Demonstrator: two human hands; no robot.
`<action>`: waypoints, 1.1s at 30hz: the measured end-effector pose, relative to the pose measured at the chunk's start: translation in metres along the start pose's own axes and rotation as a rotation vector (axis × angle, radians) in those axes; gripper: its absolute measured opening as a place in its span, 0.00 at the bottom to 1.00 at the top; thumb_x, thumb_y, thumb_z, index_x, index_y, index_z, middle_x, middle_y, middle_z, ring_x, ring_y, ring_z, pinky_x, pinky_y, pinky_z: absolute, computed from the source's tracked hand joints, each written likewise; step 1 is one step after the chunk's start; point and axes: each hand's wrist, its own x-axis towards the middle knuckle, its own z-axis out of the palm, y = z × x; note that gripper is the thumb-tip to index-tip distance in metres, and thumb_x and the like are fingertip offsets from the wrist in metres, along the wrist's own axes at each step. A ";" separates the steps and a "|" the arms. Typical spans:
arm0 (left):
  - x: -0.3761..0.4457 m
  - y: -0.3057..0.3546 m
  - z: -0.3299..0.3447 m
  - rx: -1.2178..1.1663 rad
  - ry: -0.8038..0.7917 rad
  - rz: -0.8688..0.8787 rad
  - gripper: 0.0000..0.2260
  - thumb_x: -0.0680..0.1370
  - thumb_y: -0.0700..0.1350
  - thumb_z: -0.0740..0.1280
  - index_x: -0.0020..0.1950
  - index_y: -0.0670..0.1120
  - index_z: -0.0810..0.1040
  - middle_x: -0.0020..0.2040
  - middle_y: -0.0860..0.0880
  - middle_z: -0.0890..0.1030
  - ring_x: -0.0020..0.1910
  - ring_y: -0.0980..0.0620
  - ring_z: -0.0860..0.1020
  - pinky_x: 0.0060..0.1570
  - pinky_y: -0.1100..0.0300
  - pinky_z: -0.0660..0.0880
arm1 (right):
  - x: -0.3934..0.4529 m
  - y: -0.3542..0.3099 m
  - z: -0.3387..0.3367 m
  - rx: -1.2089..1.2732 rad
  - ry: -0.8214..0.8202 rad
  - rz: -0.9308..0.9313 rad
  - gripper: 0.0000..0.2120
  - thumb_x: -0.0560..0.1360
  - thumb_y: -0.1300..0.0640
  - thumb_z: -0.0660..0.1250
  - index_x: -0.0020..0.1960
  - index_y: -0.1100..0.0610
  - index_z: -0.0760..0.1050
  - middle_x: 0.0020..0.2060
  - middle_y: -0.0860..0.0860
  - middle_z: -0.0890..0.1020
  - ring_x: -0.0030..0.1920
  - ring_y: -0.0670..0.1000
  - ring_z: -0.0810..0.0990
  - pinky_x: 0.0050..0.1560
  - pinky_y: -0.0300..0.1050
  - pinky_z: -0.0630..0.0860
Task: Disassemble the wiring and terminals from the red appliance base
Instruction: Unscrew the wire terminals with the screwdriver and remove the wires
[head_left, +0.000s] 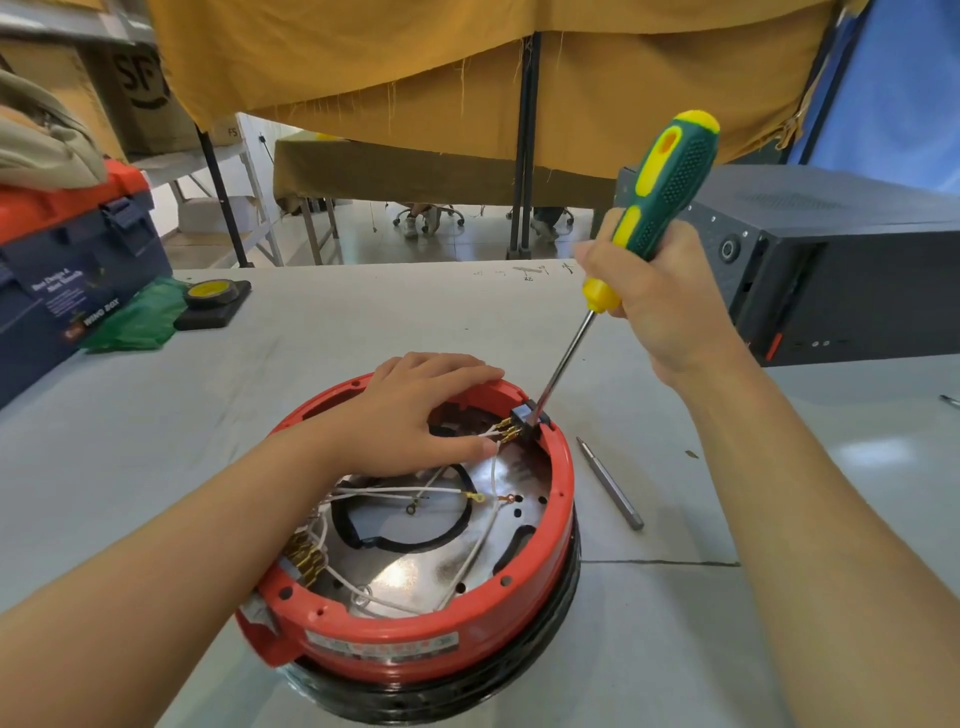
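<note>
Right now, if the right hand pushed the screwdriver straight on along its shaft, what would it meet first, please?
The screwdriver in the right hand would likely press into the black terminal block on the red base rim; its tip looks already there.

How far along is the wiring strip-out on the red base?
Done: several ring terminals lie loose on the plate. In hand: right hand drives the screwdriver at the black terminal block; left hand steadies the red base. Left: brass connectors still clustered.
</note>
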 end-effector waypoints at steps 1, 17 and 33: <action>0.000 0.001 0.001 0.003 -0.001 0.001 0.32 0.70 0.70 0.56 0.73 0.65 0.56 0.74 0.60 0.59 0.72 0.54 0.56 0.70 0.52 0.51 | 0.000 0.000 -0.001 0.006 0.002 0.002 0.17 0.73 0.64 0.65 0.30 0.53 0.64 0.21 0.41 0.66 0.26 0.41 0.67 0.29 0.32 0.67; -0.001 0.003 0.000 0.005 -0.008 -0.016 0.32 0.70 0.70 0.57 0.72 0.66 0.55 0.74 0.60 0.59 0.72 0.54 0.55 0.71 0.51 0.51 | -0.001 -0.003 0.005 -0.028 -0.045 -0.012 0.12 0.71 0.57 0.65 0.30 0.55 0.67 0.23 0.43 0.68 0.28 0.45 0.69 0.32 0.37 0.68; -0.003 0.005 -0.001 0.004 -0.018 -0.008 0.32 0.70 0.70 0.57 0.73 0.66 0.55 0.74 0.61 0.58 0.72 0.55 0.54 0.70 0.52 0.50 | 0.001 0.002 -0.002 -0.030 -0.061 0.033 0.17 0.74 0.61 0.66 0.30 0.54 0.64 0.22 0.41 0.66 0.26 0.41 0.67 0.29 0.32 0.68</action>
